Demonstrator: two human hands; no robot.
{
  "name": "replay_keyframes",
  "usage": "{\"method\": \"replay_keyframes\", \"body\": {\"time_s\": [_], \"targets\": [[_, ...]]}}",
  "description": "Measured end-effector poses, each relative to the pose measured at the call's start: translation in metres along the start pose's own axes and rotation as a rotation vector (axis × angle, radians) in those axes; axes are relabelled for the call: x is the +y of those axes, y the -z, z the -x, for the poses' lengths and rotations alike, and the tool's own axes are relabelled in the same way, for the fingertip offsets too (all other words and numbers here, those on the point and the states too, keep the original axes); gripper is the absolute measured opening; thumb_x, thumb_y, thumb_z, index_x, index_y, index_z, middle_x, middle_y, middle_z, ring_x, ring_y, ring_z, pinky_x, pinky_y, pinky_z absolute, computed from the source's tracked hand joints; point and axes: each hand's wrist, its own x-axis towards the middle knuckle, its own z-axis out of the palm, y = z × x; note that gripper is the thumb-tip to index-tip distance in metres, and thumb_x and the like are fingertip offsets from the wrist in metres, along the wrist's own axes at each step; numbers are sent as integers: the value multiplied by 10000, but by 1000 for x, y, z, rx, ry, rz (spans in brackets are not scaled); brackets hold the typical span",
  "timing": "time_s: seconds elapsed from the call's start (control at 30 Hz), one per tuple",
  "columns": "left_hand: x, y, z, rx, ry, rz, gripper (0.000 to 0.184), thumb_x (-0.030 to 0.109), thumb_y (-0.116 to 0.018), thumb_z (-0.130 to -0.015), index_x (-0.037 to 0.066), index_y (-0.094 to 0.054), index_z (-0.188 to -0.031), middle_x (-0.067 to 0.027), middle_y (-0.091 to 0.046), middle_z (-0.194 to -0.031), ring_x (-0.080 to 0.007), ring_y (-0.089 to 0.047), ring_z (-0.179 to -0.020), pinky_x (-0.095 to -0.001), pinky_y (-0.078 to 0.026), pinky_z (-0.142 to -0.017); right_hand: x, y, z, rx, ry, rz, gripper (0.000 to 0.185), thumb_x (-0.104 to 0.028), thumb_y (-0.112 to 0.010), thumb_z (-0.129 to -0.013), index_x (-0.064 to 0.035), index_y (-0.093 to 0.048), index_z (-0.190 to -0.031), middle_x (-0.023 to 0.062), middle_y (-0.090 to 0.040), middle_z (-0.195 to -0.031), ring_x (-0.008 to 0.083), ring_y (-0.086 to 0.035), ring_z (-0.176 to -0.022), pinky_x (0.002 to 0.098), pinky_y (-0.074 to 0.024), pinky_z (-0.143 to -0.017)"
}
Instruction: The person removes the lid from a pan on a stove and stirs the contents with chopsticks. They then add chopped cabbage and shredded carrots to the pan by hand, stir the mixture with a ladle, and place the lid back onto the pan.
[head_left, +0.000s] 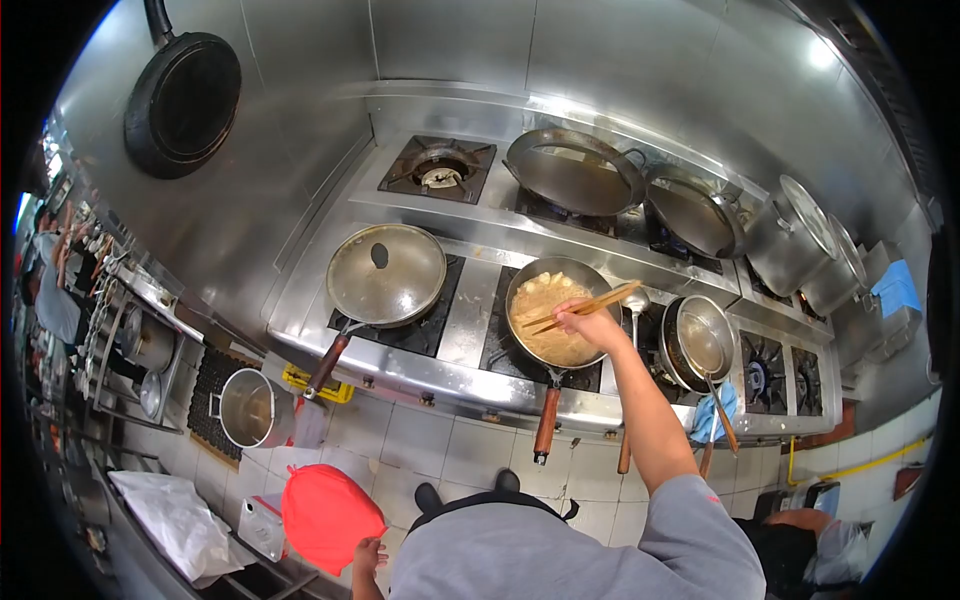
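Note:
My right hand (pixel 588 326) is closed around a pair of long wooden chopsticks (pixel 614 297). Their tips reach into a frying pan (pixel 590 278) on a front burner. Pale food in bubbling, light-brown liquid (pixel 545 300) fills the pan, and its wooden handle (pixel 547 425) points towards me. Down at my left side, my left hand (pixel 370 553) hangs beside a red bag-like bundle (pixel 330 515). Its fingers look loosely apart and nothing shows in them; whether they touch the bundle is unclear.
Left of the pan stands a lidded pan (pixel 387 275); on the right are a ladle (pixel 635 303) and stacked pans with a strainer (pixel 704 340). Two woks (pixel 575 175) and tall pots (pixel 790 240) line the back. A metal pot (pixel 247 408) sits low at left. Another person (pixel 775 545) is at lower right.

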Motion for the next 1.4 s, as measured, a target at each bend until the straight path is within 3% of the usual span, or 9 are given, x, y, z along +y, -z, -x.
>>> {"method": "replay_keyframes", "body": {"time_s": [0.23,0.4,0.7,0.83,0.97,1.03,1.23,1.33,1.4], "targets": [[-4,-1,0,-3,1,48,233,217,-499,-873,67,-520,-1051,-78,-601,-804,-192,-576,-536,-313,-469,-459,30,41,-7,477,164,774,55,-67,-614,-778,-36,-629,-820,61,-646,-789,169,-604,-703,292,-470,-633],[-10,-2,-3,-27,17,-54,221,218,-495,-878,73,-519,-1043,-76,-598,-797,-186,-574,-535,-305,-469,-450,20,5,5,70,157,279,87,-124,-609,-817,-71,-648,-874,-16,-625,-781,94,-555,-682,259,-462,-613],[14,0,-3,-10,3,45,218,202,-493,-881,69,-515,-1053,-71,-601,-805,-177,-570,-521,-298,-466,-439,41,29,-3,383,323,630,110,-100,-612,-815,-59,-637,-914,25,-636,-773,107,-585,-715,271,-486,-642],[19,-2,3,-18,-14,-3,233,191,-491,-882,66,-509,-1078,-71,-599,-808,-181,-571,-522,-298,-468,-440,27,5,0,-9,96,200,104,-95,-604,-827,-60,-641,-918,24,-638,-837,105,-584,-745,252,-485,-652],[14,-2,-2,-34,17,-25,237,194,-491,-884,62,-509,-1081,-73,-597,-812,-185,-573,-528,-300,-470,-441,38,27,-18,225,121,245,99,-132,-603,-831,-58,-638,-887,11,-639,-832,98,-583,-738,242,-472,-642],[13,-1,-1,-28,5,-18,236,197,-490,-886,62,-510,-1078,-73,-597,-810,-185,-573,-527,-301,-470,-441,44,28,-24,468,252,608,103,-154,-611,-829,-63,-639,-867,-9,-636,-802,92,-574,-714,250,-470,-635],[4,2,0,-28,6,18,239,211,-489,-889,57,-513,-1070,-82,-600,-818,-188,-574,-529,-302,-473,-443,19,-4,-23,136,137,174,104,-113,-602,-792,-86,-641,-883,80,-647,-785,187,-618,-716,274,-470,-637],[6,0,3,-20,-3,-3,239,215,-493,-885,54,-517,-1060,-86,-603,-820,-187,-576,-531,-302,-474,-444,28,15,-32,556,243,628,92,-152,-584,-810,-82,-629,-848,88,-649,-806,243,-623,-722,295,-482,-634],[8,-2,3,-5,-15,-42,237,216,-496,-883,53,-519,-1054,-87,-604,-821,-187,-577,-532,-302,-474,-445,35,13,-35,568,327,591,82,-143,-586,-807,-78,-625,-839,89,-648,-809,254,-622,-733,302,-484,-640]]}}
